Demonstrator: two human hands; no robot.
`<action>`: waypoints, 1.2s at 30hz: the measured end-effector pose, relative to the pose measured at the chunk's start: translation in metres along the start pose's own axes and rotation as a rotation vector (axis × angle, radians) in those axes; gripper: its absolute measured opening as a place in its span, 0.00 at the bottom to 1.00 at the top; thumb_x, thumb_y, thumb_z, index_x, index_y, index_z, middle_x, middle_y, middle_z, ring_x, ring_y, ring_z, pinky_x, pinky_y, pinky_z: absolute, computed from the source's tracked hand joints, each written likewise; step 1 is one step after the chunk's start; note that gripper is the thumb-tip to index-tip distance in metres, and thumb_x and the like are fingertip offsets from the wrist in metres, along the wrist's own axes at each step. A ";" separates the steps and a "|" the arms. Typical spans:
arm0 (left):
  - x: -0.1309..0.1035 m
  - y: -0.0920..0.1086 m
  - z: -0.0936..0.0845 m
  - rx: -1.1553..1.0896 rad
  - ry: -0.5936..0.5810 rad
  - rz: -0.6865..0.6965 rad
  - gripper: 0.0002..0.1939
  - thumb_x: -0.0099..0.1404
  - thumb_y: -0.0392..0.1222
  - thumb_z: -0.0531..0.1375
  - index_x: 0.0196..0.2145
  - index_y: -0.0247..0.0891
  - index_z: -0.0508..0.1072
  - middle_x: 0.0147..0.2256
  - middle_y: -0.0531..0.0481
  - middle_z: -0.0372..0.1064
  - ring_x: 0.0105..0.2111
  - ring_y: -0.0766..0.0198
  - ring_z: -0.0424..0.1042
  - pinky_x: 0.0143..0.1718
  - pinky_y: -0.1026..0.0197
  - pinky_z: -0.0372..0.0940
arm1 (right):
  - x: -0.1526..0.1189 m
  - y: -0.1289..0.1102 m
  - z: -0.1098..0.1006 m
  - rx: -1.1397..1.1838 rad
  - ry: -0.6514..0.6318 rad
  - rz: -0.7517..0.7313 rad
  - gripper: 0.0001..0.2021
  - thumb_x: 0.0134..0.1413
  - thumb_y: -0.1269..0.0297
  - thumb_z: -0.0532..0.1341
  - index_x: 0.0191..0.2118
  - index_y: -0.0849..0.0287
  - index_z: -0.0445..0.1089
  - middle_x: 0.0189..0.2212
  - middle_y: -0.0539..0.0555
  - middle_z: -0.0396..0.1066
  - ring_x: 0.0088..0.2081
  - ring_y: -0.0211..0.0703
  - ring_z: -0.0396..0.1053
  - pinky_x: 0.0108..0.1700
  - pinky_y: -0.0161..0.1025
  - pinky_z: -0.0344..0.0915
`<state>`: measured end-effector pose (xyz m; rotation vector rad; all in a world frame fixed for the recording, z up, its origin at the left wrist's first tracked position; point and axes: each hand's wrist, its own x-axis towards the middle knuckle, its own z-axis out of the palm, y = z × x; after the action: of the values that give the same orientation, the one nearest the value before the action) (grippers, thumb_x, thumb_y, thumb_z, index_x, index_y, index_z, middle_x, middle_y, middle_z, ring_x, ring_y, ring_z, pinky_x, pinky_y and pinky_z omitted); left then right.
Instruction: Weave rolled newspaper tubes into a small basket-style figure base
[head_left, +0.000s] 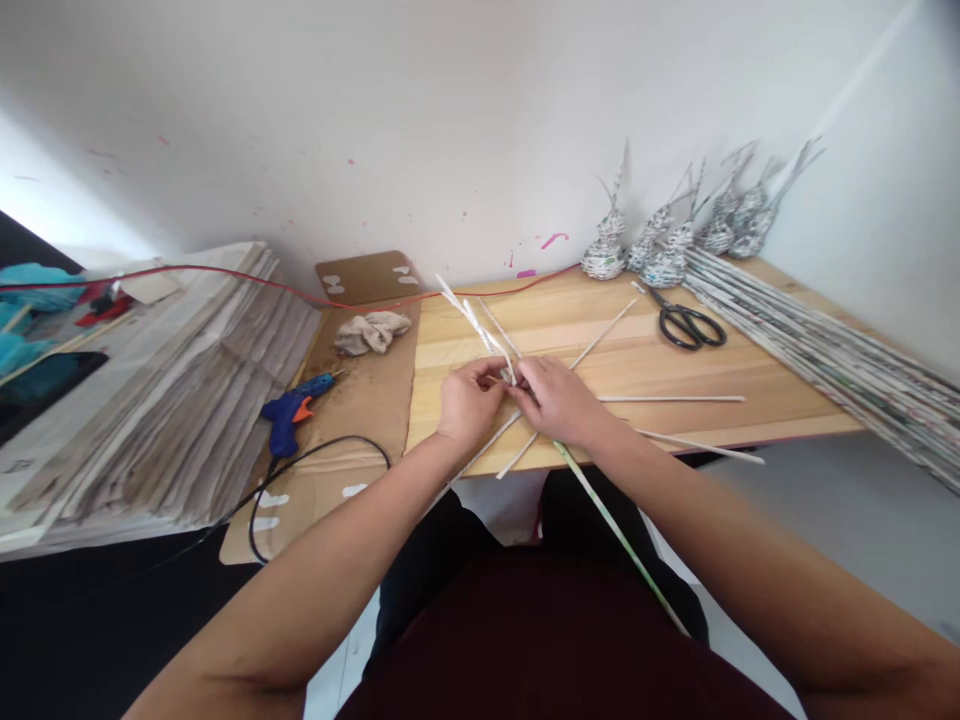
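Several thin rolled paper sticks [671,399] cross each other on the wooden tabletop [450,375] and fan outward from under my hands. My left hand [471,402] is closed at the crossing, its fingertips pinching the paper sticks. Beside it, touching at the fingertips, my right hand [553,398] also pinches sticks there. Between the hands a white paper stick [480,325] rises up and to the left. A greenish paper stick [619,537] runs from below my right hand toward my lap. The fingers hide the crossing itself.
Black-handled scissors [691,326] lie to the right, near woven paper figures [604,258] and a bundle of paper sticks [787,350]. On the left are a blue glue gun [289,412] on cardboard [360,385], a crumpled cloth [373,332], stacked newspapers [225,400] and a red cord [292,290].
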<state>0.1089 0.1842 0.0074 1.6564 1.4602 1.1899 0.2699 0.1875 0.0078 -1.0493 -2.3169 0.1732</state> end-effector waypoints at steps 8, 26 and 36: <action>-0.012 -0.001 0.002 -0.032 0.103 0.047 0.26 0.56 0.31 0.61 0.53 0.37 0.72 0.34 0.50 0.71 0.30 0.69 0.69 0.33 0.67 0.67 | 0.000 -0.001 0.000 0.015 0.035 0.063 0.01 0.58 0.68 0.54 0.35 0.57 0.60 0.29 0.54 0.67 0.33 0.46 0.63 0.38 0.40 0.57; 0.009 0.000 0.005 0.229 -0.068 0.256 0.15 0.56 0.27 0.56 0.38 0.39 0.78 0.32 0.51 0.73 0.32 0.66 0.69 0.39 0.64 0.66 | -0.001 0.000 -0.006 0.120 0.017 0.036 0.14 0.43 0.76 0.54 0.39 0.57 0.61 0.31 0.55 0.68 0.34 0.47 0.66 0.40 0.42 0.62; 0.022 -0.013 0.003 0.085 -0.131 0.211 0.16 0.59 0.38 0.63 0.46 0.38 0.76 0.33 0.50 0.73 0.33 0.66 0.71 0.38 0.63 0.67 | -0.001 0.002 -0.005 0.093 0.025 0.021 0.12 0.45 0.76 0.53 0.38 0.60 0.64 0.36 0.60 0.69 0.37 0.49 0.65 0.42 0.43 0.62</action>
<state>0.1053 0.2084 -0.0008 1.9479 1.2965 1.1180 0.2745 0.1873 0.0104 -1.0242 -2.2537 0.2728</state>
